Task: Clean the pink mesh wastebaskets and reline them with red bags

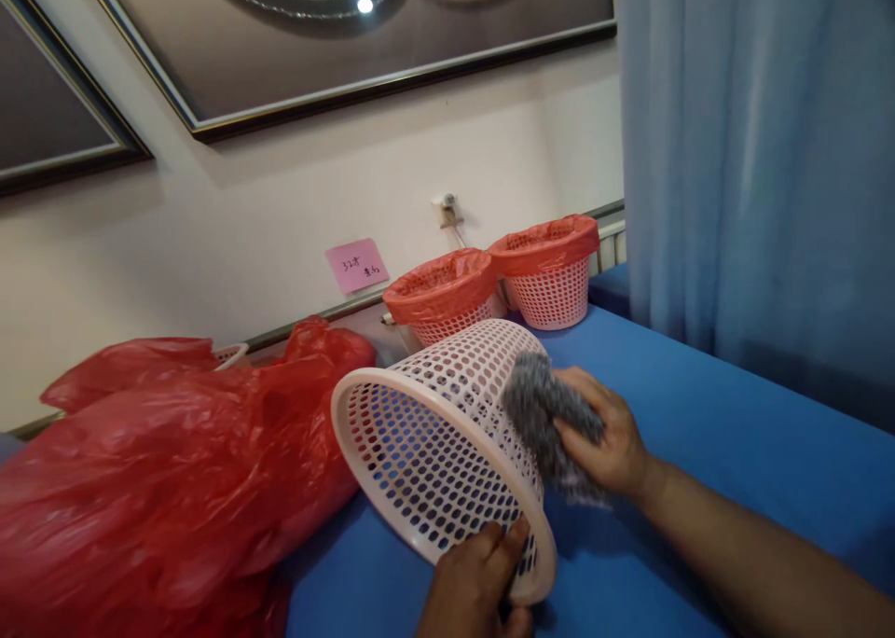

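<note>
A white perforated plastic wastebasket (pixel 447 377) lies tilted on its side, its open mouth facing toward me and to the left. My left hand (pixel 479 582) is closed around the lower rim, with fingers reaching inside the mouth. In my right hand (pixel 615 433) is a bunched grey cloth (pixel 538 405), pressed against the outer side of the basket near its base end. Part of the cloth hangs below my right fingers and looks blurred.
Red plastic bags (pixel 174 470) are heaped at the left. Behind stand a red-lined wastebasket (pixel 447 288) and a second red-lined basket (pixel 552 274). A pink note (pixel 356 265) and a socket (pixel 447 211) are on the wall. Blue covering (pixel 699 414) lies beneath; a blue curtain (pixel 755 153) hangs right.
</note>
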### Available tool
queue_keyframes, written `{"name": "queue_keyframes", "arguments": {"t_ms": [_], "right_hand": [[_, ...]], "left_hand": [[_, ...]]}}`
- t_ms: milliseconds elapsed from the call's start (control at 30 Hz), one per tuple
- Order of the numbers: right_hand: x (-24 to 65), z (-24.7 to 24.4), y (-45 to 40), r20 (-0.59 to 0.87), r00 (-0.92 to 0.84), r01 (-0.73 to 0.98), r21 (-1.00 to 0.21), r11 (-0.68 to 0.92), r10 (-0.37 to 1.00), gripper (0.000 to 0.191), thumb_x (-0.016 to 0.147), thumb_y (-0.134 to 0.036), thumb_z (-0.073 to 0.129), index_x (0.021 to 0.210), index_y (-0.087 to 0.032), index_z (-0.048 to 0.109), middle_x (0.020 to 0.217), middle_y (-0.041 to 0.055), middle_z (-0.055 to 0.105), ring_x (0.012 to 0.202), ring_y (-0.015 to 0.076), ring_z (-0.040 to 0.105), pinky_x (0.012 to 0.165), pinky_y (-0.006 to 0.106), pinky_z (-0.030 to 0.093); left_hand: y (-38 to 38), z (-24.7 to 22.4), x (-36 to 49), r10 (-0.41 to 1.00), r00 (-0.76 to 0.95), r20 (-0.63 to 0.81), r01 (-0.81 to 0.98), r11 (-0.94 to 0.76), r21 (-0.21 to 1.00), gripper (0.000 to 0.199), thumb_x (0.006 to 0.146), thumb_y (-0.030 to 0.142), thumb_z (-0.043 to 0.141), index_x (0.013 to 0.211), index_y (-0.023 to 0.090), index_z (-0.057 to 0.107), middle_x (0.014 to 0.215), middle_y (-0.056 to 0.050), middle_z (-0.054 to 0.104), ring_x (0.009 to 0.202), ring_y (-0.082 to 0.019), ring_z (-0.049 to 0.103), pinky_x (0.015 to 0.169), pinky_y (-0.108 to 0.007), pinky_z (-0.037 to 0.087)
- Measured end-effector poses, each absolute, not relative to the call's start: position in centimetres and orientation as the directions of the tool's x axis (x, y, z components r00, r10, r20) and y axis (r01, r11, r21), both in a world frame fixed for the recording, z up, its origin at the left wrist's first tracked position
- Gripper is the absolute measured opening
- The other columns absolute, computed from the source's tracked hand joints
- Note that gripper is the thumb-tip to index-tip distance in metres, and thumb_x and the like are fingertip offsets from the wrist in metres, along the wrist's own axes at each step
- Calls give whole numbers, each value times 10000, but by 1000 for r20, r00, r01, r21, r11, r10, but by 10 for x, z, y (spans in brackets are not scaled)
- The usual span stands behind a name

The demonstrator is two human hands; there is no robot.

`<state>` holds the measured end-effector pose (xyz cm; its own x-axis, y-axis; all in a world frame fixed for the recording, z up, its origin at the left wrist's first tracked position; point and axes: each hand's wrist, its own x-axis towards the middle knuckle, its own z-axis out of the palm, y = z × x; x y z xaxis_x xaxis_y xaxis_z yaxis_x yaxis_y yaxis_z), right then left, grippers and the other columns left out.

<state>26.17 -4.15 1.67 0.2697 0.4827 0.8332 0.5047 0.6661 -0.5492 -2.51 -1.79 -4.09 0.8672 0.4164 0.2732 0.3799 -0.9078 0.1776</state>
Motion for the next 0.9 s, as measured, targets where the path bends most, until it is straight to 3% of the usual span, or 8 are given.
{"name": "queue_keyframes", "arguments": {"t_ms": [67, 133, 233, 367, 467, 600, 767, 900], "right_hand": [[249, 23, -61, 928, 62, 448, -354, 821, 367, 597, 821, -221, 649, 1414, -239, 584, 1188, 116, 727, 1030, 280, 733, 877, 417, 622], [244, 25, -67, 941, -6, 403, -308, 862, 339, 664, 806, -221, 652, 1461, -235, 545, 1198, 124, 712, 1017, 281, 734, 840, 402, 628], [252, 21, -51, 865, 168, 475, -492, 730, 473, 522, 844, -202, 613, 1364, -235, 624, 1171, 105, 738, 1049, 266, 731, 928, 412, 603], [279, 13, -14, 502, 534, 428, -854, 296, 680, 359, 861, -315, 602, 1184, -211, 716, 1065, 82, 797, 953, 268, 755, 903, 432, 597], [293, 9, -3, 353, 605, 370, -918, 141, 714, 359, 856, -388, 589, 1137, -218, 733, 1002, 64, 809, 910, 268, 753, 868, 424, 592], [289, 7, -6, 352, 590, 387, -913, 129, 727, 365, 877, -403, 586, 1163, -222, 722, 969, 52, 805, 885, 261, 750, 855, 421, 593], [262, 11, -29, 756, 291, 534, -637, 556, 586, 416, 896, -275, 624, 1308, -223, 651, 1157, 99, 750, 1043, 250, 727, 952, 409, 589], [240, 14, -47, 894, -168, 519, -278, 809, 415, 577, 878, -303, 642, 1440, -207, 548, 1213, 140, 683, 1020, 245, 719, 840, 365, 618]], "left_hand": [[-19, -39, -24, 418, 865, 277, 380, -907, 182, 915, 578, 99, 591, 1474, 262, 503, 1137, -113, 754, 901, -279, 772, 768, -357, 651], [-19, -36, -22, 422, 866, 268, 383, -905, 186, 914, 589, 104, 592, 1484, 267, 502, 1070, -96, 757, 857, -270, 765, 731, -343, 644], [-18, -32, -21, 425, 869, 252, 387, -903, 189, 925, 583, 84, 586, 1488, 255, 509, 1072, -104, 751, 859, -271, 763, 740, -351, 644], [-16, -31, -22, 415, 880, 230, 390, -909, 149, 903, 605, 81, 607, 1488, 246, 519, 1111, -120, 746, 884, -276, 762, 772, -366, 647], [-16, -31, -22, 429, 876, 221, 416, -903, 108, 888, 631, 84, 631, 1495, 256, 527, 1064, -103, 744, 838, -261, 755, 730, -338, 639], [-17, -21, -20, 542, 814, 208, 536, -839, 88, 808, 703, 67, 651, 1478, 281, 576, 1087, -99, 730, 890, -269, 749, 747, -340, 635], [-18, 1, -16, 660, 715, 231, 617, -751, 234, 697, 743, 31, 635, 1389, 293, 656, 1136, -86, 709, 1011, -256, 734, 867, -350, 629], [-18, 2, -23, 617, 675, 404, 420, -772, 477, 531, 897, 391, 710, 1404, 253, 627, 1294, -130, 701, 1122, -317, 724, 979, -450, 621]]}}
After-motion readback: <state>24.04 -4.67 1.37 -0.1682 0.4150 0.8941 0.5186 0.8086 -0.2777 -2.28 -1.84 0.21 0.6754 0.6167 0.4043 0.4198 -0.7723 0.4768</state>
